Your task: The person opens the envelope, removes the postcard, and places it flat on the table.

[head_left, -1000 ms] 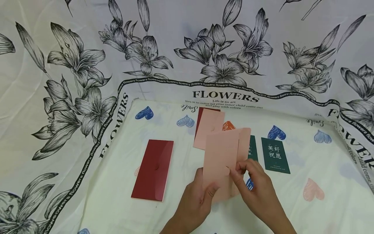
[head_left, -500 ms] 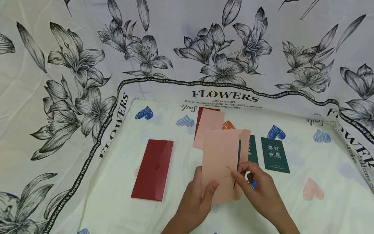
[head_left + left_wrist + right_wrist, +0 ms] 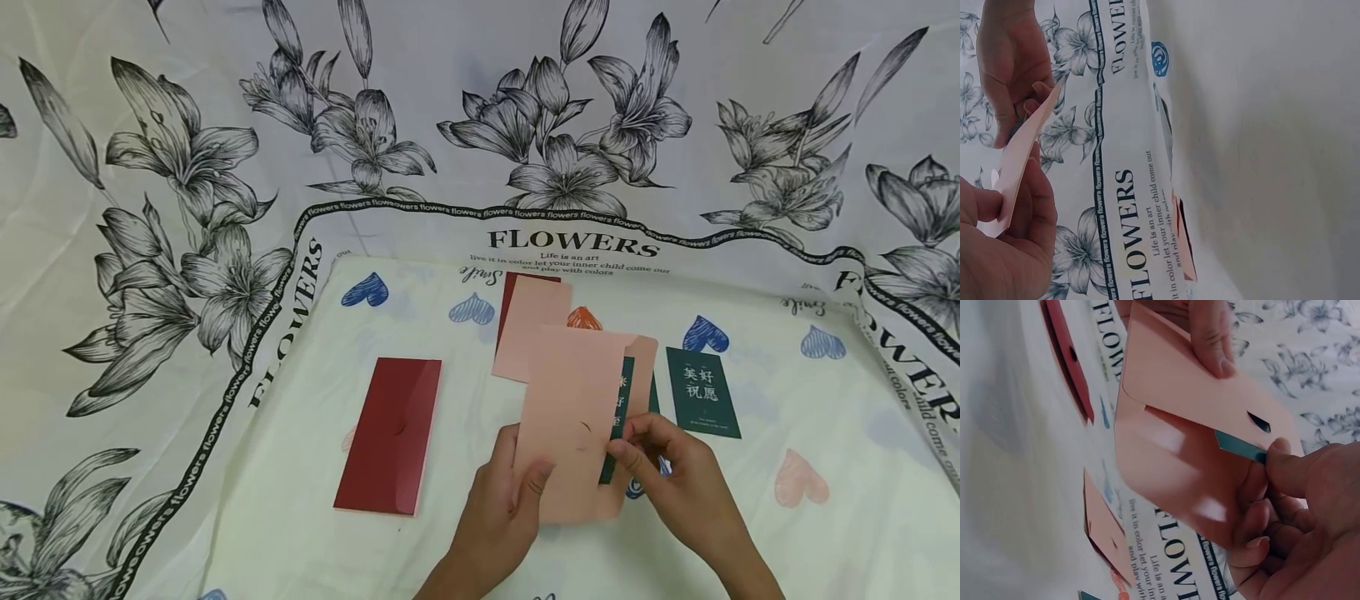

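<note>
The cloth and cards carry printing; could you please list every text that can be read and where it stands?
"FLOWERS", repeated: cloth
"flowers", repeated: black band
"Life is an art": cloth
"live it in color let your inner child come out and play with colors": cloth
"Smile", upside down: cloth
"美好祝愿": rightmost card; finer print too small
Card in pink envelope: characters partly covered, unreadable
</note>
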